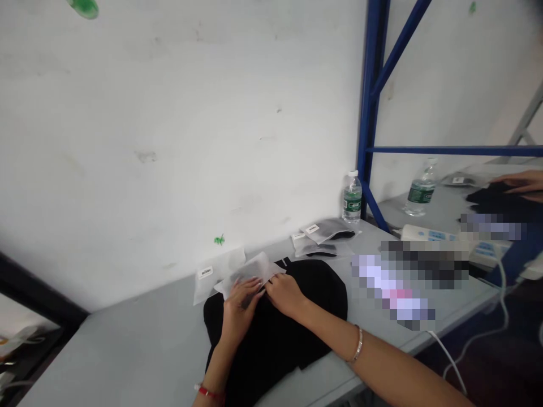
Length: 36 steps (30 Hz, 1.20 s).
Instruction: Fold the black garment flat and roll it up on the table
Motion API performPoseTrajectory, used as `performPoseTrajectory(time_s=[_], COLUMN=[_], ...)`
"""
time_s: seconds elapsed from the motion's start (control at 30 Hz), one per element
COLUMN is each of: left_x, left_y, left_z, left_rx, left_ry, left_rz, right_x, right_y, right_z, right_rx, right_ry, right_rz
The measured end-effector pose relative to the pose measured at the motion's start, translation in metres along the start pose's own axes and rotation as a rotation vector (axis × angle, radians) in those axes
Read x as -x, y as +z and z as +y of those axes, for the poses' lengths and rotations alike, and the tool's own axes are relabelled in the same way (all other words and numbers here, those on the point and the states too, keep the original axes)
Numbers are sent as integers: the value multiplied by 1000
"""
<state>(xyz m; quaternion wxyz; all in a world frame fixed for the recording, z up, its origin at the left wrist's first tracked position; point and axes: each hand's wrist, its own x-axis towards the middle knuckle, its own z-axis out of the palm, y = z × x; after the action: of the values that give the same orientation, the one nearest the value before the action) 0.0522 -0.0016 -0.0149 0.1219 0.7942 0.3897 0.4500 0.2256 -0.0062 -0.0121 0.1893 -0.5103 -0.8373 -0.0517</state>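
A black garment (297,333) lies spread on the grey table (127,350). On its far edge rests a frosted plastic bag (254,270). My left hand (240,308) lies on the bag's near end with fingers curled, pinching its edge. My right hand (285,294) sits just right of it, fingers bent and pinching the same bag edge over the black cloth. A red band is on my left wrist, a bracelet on my right.
Another frosted bag with a white label (212,277) leans by the wall. More bagged dark items (326,232) lie further right, next to a water bottle (352,198). A second bottle (419,195), a blue rack post (369,113), a white cable (449,362) and another person's hand (524,183) are at right.
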Motion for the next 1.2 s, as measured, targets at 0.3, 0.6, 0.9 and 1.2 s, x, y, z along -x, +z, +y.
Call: performPoseTrajectory(time_s=[0.3, 0.6, 0.9, 1.2], left_x=[6, 10, 10, 10], left_y=[-6, 3, 7, 4], left_z=[-28, -35, -6, 10], left_rx=[-346, -199, 41, 106], left_ry=[-137, 40, -71, -87], left_rz=[-93, 26, 154, 221], right_x=[6, 8, 8, 1], right_y=[-19, -3, -12, -5], right_z=[28, 24, 11, 27], right_rx=[-123, -218, -180, -41], right_ry=[8, -243, -239, -134], right_rz=[159, 80, -13, 210])
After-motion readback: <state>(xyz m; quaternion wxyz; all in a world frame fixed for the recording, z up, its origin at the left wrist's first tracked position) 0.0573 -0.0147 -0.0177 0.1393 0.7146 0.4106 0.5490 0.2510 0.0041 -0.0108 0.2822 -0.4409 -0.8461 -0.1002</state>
